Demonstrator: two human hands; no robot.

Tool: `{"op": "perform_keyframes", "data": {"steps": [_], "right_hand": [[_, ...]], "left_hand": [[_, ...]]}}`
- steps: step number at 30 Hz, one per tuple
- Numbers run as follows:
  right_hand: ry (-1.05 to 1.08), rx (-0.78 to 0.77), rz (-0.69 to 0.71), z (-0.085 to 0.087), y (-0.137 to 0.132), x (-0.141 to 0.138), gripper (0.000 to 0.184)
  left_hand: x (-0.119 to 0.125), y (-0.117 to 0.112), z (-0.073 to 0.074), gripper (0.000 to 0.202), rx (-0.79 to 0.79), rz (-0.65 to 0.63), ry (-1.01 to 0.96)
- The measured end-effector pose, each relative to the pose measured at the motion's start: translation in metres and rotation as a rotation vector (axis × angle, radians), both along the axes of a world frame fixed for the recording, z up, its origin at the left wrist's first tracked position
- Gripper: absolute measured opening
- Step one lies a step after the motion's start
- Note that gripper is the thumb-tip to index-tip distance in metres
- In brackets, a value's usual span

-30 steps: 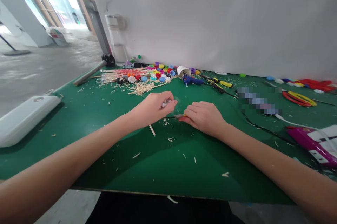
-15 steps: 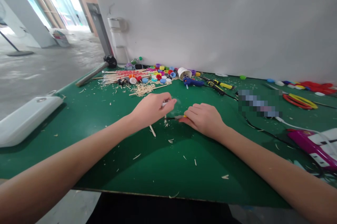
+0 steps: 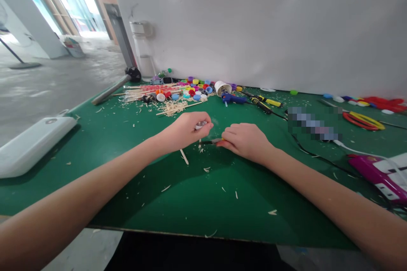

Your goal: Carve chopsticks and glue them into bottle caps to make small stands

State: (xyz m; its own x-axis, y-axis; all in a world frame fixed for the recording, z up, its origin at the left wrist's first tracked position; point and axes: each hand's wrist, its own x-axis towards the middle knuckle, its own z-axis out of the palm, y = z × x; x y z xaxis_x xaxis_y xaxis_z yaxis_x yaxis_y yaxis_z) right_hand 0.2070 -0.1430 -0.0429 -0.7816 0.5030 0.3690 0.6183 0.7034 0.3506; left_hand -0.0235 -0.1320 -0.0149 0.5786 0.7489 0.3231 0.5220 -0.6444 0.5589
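Observation:
Fingers bent together, my left hand point(image 3: 187, 131) grips a small white piece that looks like a bottle cap point(image 3: 200, 125). Below those fingers the short end of a thin wooden stick point(image 3: 200, 143) points down; whether it is joined to the cap is hidden. My right hand point(image 3: 246, 141) is closed around a utility knife point(image 3: 216, 141), mostly covered by the fingers, with a bit of yellow at its handle. Its dark blade points left, close to the stick's end. Another light wooden stick point(image 3: 184, 157) shows under my left wrist, and shavings lie beneath the blade.
Bottle caps, wooden sticks and shavings crowd the green table's point(image 3: 197, 203) back, near a tipped white cup point(image 3: 222, 88) and a blue glue gun point(image 3: 233, 99). A hammer point(image 3: 116, 86) and white case point(image 3: 34, 146) lie left. Cables and a magenta power strip point(image 3: 375, 173) lie right.
My left fingers have turned the white piece slightly, so more of its face shows. The right hand and the knife have hardly moved.

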Motion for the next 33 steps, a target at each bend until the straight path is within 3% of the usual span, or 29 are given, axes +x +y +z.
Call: {"op": "perform_keyframes", "data": {"steps": [3, 6, 12, 21, 27, 33], "right_hand": [[-0.033, -0.024, 0.003, -0.001, 0.0, -0.001, 0.049], [-0.013, 0.026, 0.011, -0.002, -0.003, 0.0, 0.048], [0.06, 0.119, 0.01, -0.004, -0.006, 0.002, 0.045], [0.035, 0.129, 0.016, -0.001, -0.009, 0.0, 0.045], [-0.029, -0.001, -0.034, 0.002, -0.008, -0.003, 0.046], [-0.057, -0.026, -0.075, 0.002, -0.007, -0.004, 0.052]], "left_hand": [[0.001, -0.002, 0.003, 0.021, 0.039, -0.062, 0.0], [0.001, -0.002, 0.004, 0.022, 0.049, -0.038, 0.01], [0.002, -0.004, 0.005, 0.042, 0.059, 0.217, 0.09], [0.011, -0.011, 0.004, 0.059, 0.432, 0.501, 0.316], [0.013, -0.016, -0.001, 0.061, 0.592, 0.492, 0.409], [0.017, -0.017, 0.0, 0.048, 0.528, 0.4, 0.38]]}}
